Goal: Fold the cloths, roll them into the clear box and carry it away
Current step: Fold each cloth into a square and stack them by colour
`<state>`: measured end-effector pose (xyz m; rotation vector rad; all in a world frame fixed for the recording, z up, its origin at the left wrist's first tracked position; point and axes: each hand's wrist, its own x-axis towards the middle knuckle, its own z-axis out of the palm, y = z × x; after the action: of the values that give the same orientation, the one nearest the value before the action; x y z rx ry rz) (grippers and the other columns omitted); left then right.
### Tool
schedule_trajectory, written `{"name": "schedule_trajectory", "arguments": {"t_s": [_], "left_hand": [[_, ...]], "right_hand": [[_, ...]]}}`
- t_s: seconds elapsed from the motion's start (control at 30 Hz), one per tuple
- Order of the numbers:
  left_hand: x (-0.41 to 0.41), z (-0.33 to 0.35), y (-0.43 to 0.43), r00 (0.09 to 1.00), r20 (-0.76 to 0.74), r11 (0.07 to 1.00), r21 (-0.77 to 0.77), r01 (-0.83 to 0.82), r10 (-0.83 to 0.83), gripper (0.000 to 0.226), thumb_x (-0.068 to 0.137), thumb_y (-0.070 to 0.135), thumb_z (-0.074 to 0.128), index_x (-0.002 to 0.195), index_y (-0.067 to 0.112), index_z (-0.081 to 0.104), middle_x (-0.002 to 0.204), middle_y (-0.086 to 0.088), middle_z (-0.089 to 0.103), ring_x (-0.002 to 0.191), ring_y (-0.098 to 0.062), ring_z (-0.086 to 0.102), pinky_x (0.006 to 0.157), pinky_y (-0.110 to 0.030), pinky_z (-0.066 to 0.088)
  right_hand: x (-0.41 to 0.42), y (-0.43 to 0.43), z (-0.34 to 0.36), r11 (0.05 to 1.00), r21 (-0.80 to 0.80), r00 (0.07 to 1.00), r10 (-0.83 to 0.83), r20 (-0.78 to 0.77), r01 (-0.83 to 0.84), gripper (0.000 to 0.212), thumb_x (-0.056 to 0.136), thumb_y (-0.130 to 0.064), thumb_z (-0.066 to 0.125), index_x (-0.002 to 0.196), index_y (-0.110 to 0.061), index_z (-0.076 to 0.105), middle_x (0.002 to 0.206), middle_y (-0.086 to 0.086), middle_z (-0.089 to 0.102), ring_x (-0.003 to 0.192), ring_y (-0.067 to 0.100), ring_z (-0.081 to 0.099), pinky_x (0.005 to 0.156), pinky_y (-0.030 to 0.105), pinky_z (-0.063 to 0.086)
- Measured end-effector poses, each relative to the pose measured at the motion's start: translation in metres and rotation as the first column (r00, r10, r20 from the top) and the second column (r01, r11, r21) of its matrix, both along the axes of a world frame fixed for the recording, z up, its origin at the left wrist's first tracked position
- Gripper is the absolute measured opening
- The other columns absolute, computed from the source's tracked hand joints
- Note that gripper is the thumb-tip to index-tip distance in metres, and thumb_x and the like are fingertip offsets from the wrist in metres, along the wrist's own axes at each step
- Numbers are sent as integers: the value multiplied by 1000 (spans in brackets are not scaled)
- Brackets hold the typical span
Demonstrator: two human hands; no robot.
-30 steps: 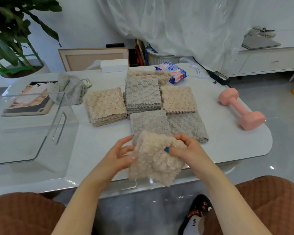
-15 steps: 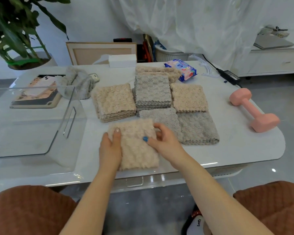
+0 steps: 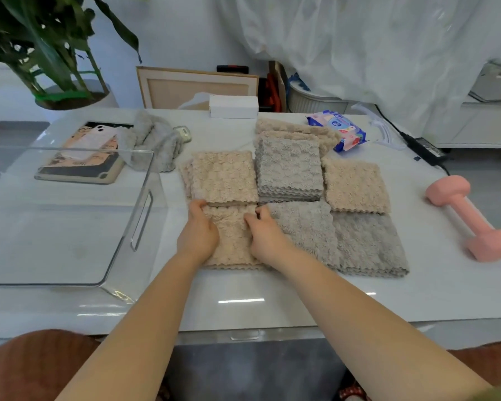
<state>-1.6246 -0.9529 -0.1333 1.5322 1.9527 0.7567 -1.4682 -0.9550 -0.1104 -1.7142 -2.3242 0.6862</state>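
A folded beige cloth (image 3: 232,235) lies flat on the white table (image 3: 272,299), just in front of a beige stack (image 3: 223,176). My left hand (image 3: 198,233) rests on its left side, fingers curled at the far corner. My right hand (image 3: 265,235) rests on its right side, fingertips bent at the far edge. Beside it lie a grey folded cloth (image 3: 304,227), another grey one (image 3: 368,244), a grey stack (image 3: 289,169) and a beige stack (image 3: 355,185). The clear box (image 3: 141,218) stands at the left with nothing inside.
A pink dumbbell (image 3: 472,217) lies at the right. A crumpled grey cloth (image 3: 154,143), a tablet with a phone (image 3: 84,157), a white box (image 3: 233,107), a wipes pack (image 3: 340,130) and a power adapter (image 3: 425,149) sit toward the back. A potted plant (image 3: 55,53) stands far left.
The beige cloth went from being held up in both hands to lying on the table, then was pushed farther away against the beige stack. Both hands moved forward with it.
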Motion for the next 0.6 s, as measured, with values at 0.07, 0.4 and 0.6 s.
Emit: {"name": "schedule_trajectory", "arguments": {"t_s": [0.07, 0.4, 0.6], "left_hand": [[-10, 0, 7, 996, 18, 996, -25, 86, -86, 55, 93, 10, 38, 143, 17, 17, 139, -14, 43, 107, -34, 54, 89, -41, 44], [-33, 2, 15, 963, 188, 980, 0, 198, -194, 55, 95, 10, 49, 144, 14, 23, 143, -8, 38, 129, -25, 41, 106, -35, 35], [-35, 3, 13, 952, 9, 952, 37, 304, -305, 42, 97, 25, 49, 134, 12, 36, 132, -2, 39, 123, -21, 44, 97, -25, 31]], "right_hand": [[-3, 2, 1, 999, -37, 1000, 5, 12, -4, 52, 80, 2, 55, 130, -2, 40, 128, 14, 30, 109, 31, 46, 95, 37, 44], [-6, -17, 15, 955, 296, 990, -45, 133, 3, 33, 81, -2, 55, 113, -7, 51, 131, 13, 35, 96, 29, 50, 65, 32, 37], [16, -24, -6, 951, 304, 929, -57, 366, -61, 64, 88, -49, 20, 145, -23, 32, 151, 6, 33, 142, 33, 23, 104, 59, 24]]}}
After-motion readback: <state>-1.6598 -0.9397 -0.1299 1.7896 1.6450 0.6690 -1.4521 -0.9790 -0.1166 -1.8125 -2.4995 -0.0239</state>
